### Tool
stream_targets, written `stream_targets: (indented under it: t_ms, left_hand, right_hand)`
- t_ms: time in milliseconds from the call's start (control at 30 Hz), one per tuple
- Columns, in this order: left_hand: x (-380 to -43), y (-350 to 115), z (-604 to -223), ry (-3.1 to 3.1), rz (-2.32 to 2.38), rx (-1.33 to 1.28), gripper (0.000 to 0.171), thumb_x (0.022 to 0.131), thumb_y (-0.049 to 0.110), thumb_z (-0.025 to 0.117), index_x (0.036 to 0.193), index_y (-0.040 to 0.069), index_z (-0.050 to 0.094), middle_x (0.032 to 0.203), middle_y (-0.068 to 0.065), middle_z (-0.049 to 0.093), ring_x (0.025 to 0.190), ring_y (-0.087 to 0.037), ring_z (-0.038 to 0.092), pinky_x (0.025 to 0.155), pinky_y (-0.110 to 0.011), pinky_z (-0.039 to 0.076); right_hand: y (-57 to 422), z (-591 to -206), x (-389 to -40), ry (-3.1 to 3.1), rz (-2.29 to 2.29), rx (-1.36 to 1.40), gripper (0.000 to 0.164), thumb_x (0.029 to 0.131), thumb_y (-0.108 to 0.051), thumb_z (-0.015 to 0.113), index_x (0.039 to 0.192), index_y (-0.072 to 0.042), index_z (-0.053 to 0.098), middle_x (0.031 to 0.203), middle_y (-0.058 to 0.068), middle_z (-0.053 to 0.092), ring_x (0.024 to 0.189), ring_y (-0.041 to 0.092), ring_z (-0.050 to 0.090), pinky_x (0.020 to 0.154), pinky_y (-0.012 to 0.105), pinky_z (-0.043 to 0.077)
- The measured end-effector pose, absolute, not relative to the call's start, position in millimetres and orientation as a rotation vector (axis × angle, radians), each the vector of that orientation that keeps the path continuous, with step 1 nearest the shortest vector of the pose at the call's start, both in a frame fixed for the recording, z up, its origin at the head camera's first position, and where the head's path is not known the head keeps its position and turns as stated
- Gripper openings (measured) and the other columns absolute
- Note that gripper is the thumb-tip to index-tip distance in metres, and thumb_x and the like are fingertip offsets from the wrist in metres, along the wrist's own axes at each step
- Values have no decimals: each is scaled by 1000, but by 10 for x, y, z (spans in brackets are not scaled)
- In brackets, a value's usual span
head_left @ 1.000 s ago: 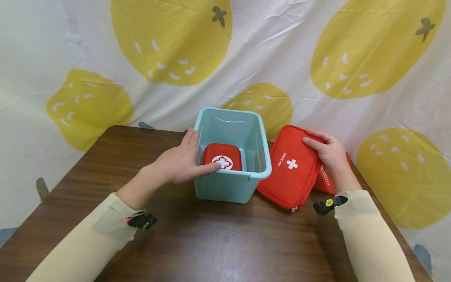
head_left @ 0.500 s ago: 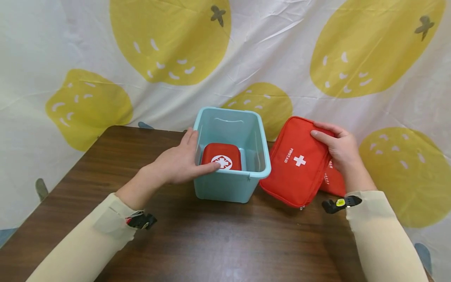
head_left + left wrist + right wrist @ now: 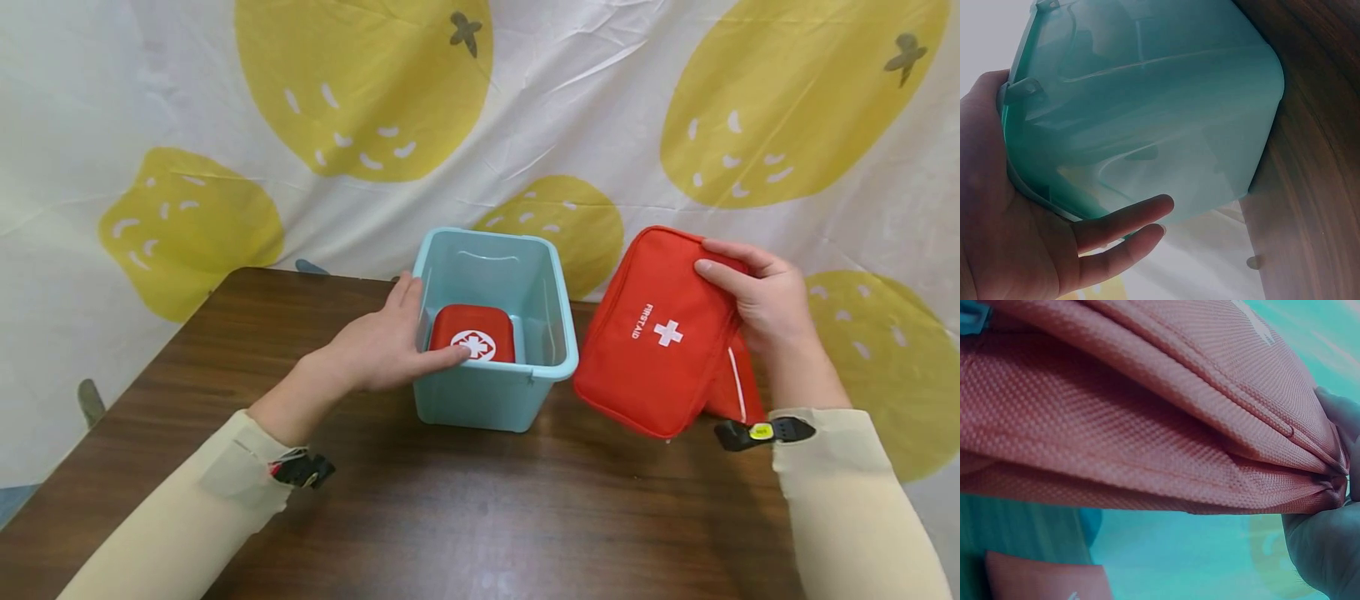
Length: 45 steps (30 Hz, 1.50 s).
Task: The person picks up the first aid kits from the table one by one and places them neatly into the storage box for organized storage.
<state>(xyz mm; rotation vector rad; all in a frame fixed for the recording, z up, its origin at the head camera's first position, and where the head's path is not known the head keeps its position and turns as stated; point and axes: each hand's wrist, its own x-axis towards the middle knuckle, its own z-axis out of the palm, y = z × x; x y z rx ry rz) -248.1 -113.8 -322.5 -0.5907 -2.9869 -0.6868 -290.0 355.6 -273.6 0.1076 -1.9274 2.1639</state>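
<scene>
A light-blue plastic bin (image 3: 480, 400) stands on the table. My left hand (image 3: 367, 350) holds its left rim, thumb over the edge and fingers along the outer wall, as the left wrist view shows of the hand (image 3: 1016, 244). Inside the bin lies a red case (image 3: 457, 321) with a white round emblem. To the right, my right hand (image 3: 772, 304) grips the upper right corner of a red first-aid pouch (image 3: 645, 367) with a white cross, tilted and raised off the table. In the right wrist view the pouch's fabric side (image 3: 1116, 419) fills much of the frame.
Another flat red item (image 3: 738, 383) with a white line lies on the table behind the pouch, partly covered. The brown wooden table (image 3: 465, 517) reaches back to a white curtain (image 3: 570, 83) with yellow fruit prints.
My right hand has lifted the first-aid pouch and moved it to the right, away from the bin. My left hand and the bin have stayed in place.
</scene>
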Motion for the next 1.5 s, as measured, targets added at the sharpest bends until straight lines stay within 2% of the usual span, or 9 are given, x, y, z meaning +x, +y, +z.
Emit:
stream_targets:
  t_ms: [300,767,1000,1233,1500]
  left_hand:
    - [-2483,-1145,-3221,-2981,-688,-592,119,92,82,61,171,7,14,174,-11,24,102,-35,72,90,-51,63]
    - [-2485,-1136,-3213,-2985,-693,-589,119,92,82,61,171,7,13,173,-12,25,100,-35,73,91,-50,63]
    - [-2493,-1130,-3213,-2991,-677,-585,120,92,83,60,171,5,14,175,-12,23,105,-36,72,92,-52,62]
    - [-2501,-1131,-3223,-2988,-674,-579,120,92,84,59,172,6,14,174,-11,24,103,-36,73,91,-51,62]
    - [-2500,-1124,-3220,-2997,-677,-582,121,92,84,59,171,6,13,172,-12,26,104,-36,72,91,-51,63]
  right_hand:
    - [3635,-2477,-2828,-1755,2239,263,33,96,9,77,124,-7,84,103,2,83,79,16,81,69,30,67]
    - [3568,-2062,-2842,-1560,2251,343,34,92,15,77,124,4,80,101,9,83,77,20,81,68,32,66]
    - [3508,-1869,-2873,-1528,2255,306,38,91,11,81,127,1,80,109,9,80,82,22,81,71,33,67]
    - [3303,-1701,-2953,-1517,2242,326,40,88,10,85,126,2,80,106,11,80,82,22,79,72,32,67]
    - [3018,-1520,-3027,-1562,2261,326,40,88,7,86,126,-1,81,112,9,77,84,23,80,74,34,67]
